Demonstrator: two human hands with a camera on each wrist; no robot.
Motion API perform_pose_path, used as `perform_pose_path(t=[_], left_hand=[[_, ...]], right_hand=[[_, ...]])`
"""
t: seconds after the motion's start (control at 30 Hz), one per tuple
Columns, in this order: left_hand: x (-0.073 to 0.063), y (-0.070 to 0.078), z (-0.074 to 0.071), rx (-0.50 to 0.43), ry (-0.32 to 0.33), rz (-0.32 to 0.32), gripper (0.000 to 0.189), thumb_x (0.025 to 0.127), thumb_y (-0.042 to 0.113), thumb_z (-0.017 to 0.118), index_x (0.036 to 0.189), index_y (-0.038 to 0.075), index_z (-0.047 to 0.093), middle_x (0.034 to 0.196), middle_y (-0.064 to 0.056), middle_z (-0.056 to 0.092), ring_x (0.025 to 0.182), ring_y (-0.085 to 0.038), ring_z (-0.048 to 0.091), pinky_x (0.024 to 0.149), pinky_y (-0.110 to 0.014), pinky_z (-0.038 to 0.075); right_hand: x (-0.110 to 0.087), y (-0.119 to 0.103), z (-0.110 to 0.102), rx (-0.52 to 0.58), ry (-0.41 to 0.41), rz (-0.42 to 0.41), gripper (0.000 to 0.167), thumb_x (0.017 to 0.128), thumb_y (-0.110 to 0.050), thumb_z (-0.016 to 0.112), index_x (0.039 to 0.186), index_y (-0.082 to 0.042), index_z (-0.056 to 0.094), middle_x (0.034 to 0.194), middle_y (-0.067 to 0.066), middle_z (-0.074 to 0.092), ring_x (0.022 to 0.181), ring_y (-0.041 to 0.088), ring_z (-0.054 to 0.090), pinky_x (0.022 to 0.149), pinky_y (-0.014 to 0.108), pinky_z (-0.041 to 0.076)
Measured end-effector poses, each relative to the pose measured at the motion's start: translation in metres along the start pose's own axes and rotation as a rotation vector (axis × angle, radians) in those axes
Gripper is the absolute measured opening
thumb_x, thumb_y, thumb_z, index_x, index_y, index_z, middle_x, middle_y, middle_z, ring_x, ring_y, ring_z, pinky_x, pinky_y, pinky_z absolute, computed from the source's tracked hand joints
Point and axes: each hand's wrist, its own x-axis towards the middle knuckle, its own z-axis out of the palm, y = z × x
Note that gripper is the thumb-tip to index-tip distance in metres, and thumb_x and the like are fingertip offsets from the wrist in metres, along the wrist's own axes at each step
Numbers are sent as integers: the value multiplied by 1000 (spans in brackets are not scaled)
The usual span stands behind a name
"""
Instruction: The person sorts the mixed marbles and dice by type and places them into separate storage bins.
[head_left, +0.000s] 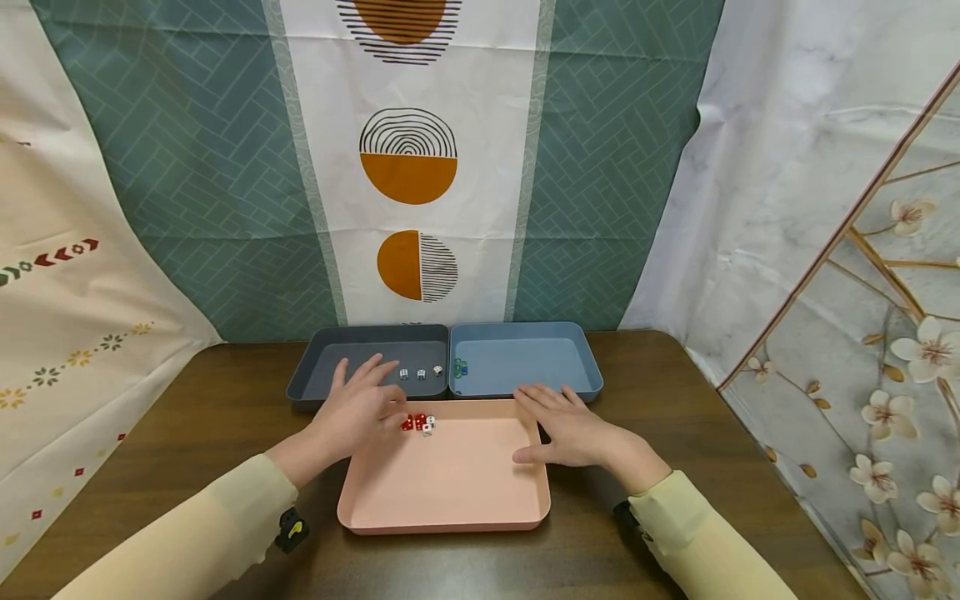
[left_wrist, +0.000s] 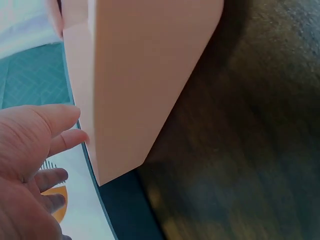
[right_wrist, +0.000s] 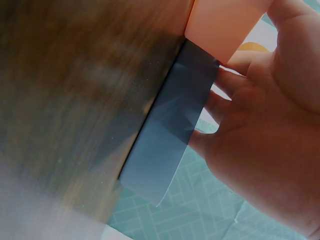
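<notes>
A pink tray (head_left: 450, 483) lies on the table in front of me. Small red dice (head_left: 420, 422) and white dice (head_left: 427, 430) sit together near its back left. My left hand (head_left: 356, 418) hovers over that tray's back left corner, fingers spread, with thumb and forefinger close to the red dice. In the left wrist view the fingers of the left hand (left_wrist: 30, 150) show beside the pink tray's wall with nothing between them. My right hand (head_left: 566, 429) lies palm down over the right edge of the pink tray, its fingers straight and reaching to the blue tray's front rim.
Behind the pink tray stand a dark grey tray (head_left: 330, 354) with several white dice (head_left: 421, 374) and a blue tray (head_left: 525, 358) with small green and blue pieces (head_left: 461, 367) at its left. A patterned cloth (head_left: 487, 167) hangs behind the wooden table (head_left: 645, 375).
</notes>
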Motion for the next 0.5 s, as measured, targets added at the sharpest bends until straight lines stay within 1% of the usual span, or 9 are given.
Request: perform_pose_path(t=[0.2,0.37,0.5], left_hand=[[-4,-1,4,-6,-8,5,17,92,21,93,107,19,86,161,-22,56,161,-50,32,123,-84,7],[-6,-1,8,6,-23,10,15,92,22,92,106,20,87,161,-22,56,160,-50,34,122,-85,9],[-8,-1,11,22,-26,11,17,92,24,93,108,20,88,161,-22,56,159,-50,35,122,-85,9]], right_hand=[[0,-1,0,-1,10,-4,104,102,-64,72,175,-5,26,181,18,24,168,39,17,132,68,5],[0,-1,0,3,14,-11,104,102,-63,72,175,-4,27,181,18,24,168,41,18,132,68,5],[-1,-1,-1,8,12,-12,104,103,-62,72,175,-4,26,181,18,24,168,42,18,132,68,4]])
